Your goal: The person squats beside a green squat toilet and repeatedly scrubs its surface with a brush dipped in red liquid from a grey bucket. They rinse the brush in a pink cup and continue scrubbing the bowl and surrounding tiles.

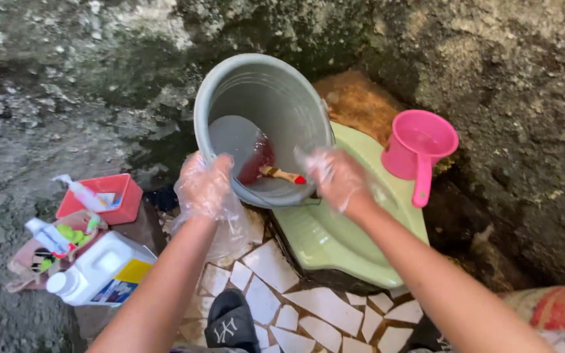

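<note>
tilting the grey bucket (266, 104), the left hand (205, 186) has gloved fingers closed on its near rim. right hand (336, 178) sits at the rim by the brush (281, 174), its fingers curled; whether they grip the rim i cannot tell. bucket leans over the green squat pan (335, 235), holding shallow water, a red smear and the brush. pink dipper (418, 151) stands empty; red tub (99, 196) holds a tube.

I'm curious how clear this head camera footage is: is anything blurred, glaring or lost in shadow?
Head view: soft, even daylight, no hard shadows; the right hand in its clear plastic glove is smeared by motion, the left hand sharper; a pale sheen lies on the water in the grey bucket; the gap under the rock wall goes dark; the frame edges bend slightly.
</note>
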